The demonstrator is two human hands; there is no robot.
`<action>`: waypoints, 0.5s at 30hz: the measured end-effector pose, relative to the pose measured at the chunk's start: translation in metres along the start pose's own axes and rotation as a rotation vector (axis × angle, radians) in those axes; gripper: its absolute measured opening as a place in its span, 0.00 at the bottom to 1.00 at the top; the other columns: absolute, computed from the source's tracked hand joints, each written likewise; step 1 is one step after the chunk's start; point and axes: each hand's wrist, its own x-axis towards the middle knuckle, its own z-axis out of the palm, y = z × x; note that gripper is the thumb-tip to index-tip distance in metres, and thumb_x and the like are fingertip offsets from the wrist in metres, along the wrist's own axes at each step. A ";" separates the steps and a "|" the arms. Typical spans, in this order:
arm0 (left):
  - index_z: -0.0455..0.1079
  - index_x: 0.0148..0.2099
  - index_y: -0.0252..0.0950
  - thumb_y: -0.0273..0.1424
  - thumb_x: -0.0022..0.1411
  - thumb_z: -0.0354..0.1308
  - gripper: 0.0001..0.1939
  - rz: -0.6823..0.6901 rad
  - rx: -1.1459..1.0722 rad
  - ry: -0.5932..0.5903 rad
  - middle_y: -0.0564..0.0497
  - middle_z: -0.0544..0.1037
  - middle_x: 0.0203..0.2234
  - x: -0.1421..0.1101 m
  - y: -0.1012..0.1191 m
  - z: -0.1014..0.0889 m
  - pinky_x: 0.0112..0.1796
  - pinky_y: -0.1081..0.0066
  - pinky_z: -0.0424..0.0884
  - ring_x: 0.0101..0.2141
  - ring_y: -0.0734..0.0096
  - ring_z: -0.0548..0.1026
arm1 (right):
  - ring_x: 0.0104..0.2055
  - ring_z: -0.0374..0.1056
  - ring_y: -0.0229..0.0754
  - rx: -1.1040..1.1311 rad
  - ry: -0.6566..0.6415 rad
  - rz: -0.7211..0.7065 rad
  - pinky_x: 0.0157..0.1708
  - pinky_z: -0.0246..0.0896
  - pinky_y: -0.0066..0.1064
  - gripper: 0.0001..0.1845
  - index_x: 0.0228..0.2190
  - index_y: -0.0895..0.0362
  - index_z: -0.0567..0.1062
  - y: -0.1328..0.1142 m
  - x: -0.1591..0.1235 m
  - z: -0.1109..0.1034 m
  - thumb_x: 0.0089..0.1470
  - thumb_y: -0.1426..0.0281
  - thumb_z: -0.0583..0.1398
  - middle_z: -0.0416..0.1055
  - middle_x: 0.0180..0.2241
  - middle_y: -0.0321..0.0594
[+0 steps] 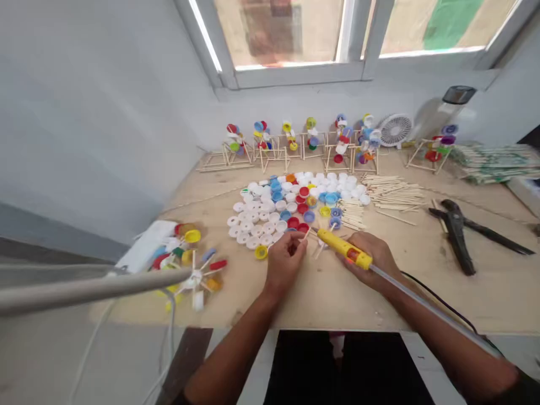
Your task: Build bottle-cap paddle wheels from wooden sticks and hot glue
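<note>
My right hand [373,260] grips a yellow glue gun [343,248] whose tip points left toward my left hand. My left hand [286,260] is closed in a pinch on a thin wooden stick [306,234] just above the wooden table [320,298]. Right behind both hands lies a spread of white, blue, red and yellow bottle caps [291,208]. A single yellow cap [261,252] sits just left of my left hand. The glue gun's black cord [442,306] trails off toward the right front edge.
Loose wooden sticks [394,194] lie right of the caps. Several stick-and-cap models [312,143] line the back wall beside a small white fan [395,130]. Black pliers [459,233] lie at the right. A cap pinwheel [192,270] and a white box [145,247] sit at the left.
</note>
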 end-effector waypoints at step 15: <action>0.70 0.37 0.35 0.34 0.57 0.56 0.08 0.019 0.026 0.006 0.58 0.66 0.18 -0.003 0.004 -0.001 0.22 0.77 0.59 0.20 0.79 0.63 | 0.26 0.60 0.37 0.002 -0.009 -0.010 0.27 0.52 0.29 0.08 0.25 0.56 0.65 -0.003 0.001 -0.002 0.53 0.67 0.58 0.65 0.23 0.36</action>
